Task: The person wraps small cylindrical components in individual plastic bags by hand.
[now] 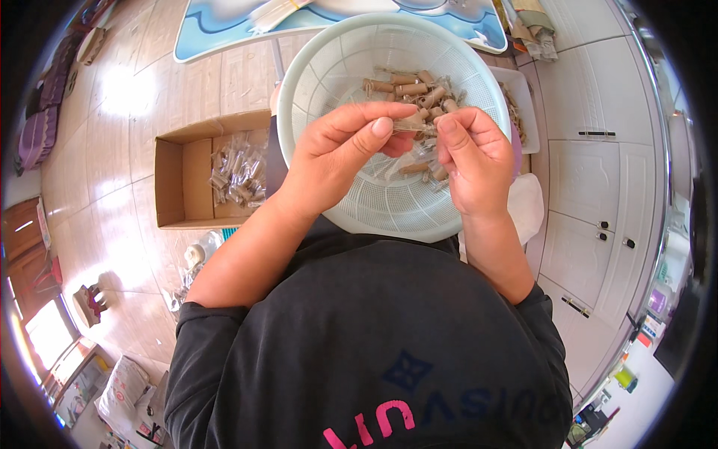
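My left hand (333, 150) and my right hand (473, 157) meet above a pale green mesh basket (292, 78). Between their fingertips is a small clear plastic sleeve (409, 126), with something brownish at it that is partly hidden by my fingers. The left thumb and forefinger pinch one end; the right thumb and fingers are closed at the other. Below them in the basket lie several small brown cardboard-like tubes (410, 89) with thin string and clear wrap among them.
Left of the basket, an open cardboard box (170, 179) holds a heap of plastic-wrapped brown tubes (239, 170). A blue-and-white table (202, 34) stands beyond the basket. On the right are a white bin (529, 90) and white cabinets (580, 176).
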### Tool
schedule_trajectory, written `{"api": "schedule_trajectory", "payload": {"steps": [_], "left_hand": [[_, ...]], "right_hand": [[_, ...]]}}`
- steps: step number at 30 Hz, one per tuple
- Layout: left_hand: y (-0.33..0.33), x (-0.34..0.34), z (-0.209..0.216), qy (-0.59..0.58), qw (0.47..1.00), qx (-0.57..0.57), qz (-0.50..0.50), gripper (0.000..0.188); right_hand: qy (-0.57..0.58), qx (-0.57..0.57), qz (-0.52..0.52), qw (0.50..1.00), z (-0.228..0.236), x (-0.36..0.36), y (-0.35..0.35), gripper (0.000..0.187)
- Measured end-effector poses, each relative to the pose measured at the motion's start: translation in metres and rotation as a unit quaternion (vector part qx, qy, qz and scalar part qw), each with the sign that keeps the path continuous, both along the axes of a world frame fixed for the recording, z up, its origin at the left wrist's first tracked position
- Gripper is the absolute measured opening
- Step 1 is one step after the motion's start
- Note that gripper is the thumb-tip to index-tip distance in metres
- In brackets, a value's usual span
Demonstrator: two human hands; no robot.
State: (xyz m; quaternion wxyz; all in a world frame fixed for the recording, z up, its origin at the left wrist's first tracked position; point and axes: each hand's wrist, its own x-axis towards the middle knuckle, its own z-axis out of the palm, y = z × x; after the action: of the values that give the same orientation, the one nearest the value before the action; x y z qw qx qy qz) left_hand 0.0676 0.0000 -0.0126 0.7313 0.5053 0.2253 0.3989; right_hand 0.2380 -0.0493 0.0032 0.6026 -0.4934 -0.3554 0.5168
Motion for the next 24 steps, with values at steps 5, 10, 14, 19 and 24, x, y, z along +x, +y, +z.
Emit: {"api": "schedule_trajectory", "payload": {"steps": [5, 10, 14, 19, 24], "left_hand": [[0.003, -0.001, 0.002, 0.097, 0.995, 0.022, -0.002, 0.028], [0.004, -0.003, 0.006, 0.281, 0.890, 0.360, 0.003, 0.022], [0.000, 0.001, 0.006, 0.403, 0.768, 0.497, -0.001, 0.017], [0.004, 0.001, 0.003, 0.414, 0.751, 0.514, -0.011, 0.025], [0.009, 0.006, -0.003, 0.237, 0.873, 0.415, 0.097, 0.052]], "right_hand": [[-0.063, -0.030, 0.035, 0.997, 0.000, 0.001, 0.000, 0.011], [-0.119, -0.053, 0.080, 0.988, -0.002, 0.000, 0.000, 0.012], [-0.113, -0.062, 0.088, 0.988, -0.006, -0.002, 0.001, 0.013], [-0.085, -0.083, 0.094, 0.988, -0.007, -0.002, 0.000, 0.014], [0.062, -0.073, 0.052, 0.994, -0.005, 0.002, -0.001, 0.014]]}}
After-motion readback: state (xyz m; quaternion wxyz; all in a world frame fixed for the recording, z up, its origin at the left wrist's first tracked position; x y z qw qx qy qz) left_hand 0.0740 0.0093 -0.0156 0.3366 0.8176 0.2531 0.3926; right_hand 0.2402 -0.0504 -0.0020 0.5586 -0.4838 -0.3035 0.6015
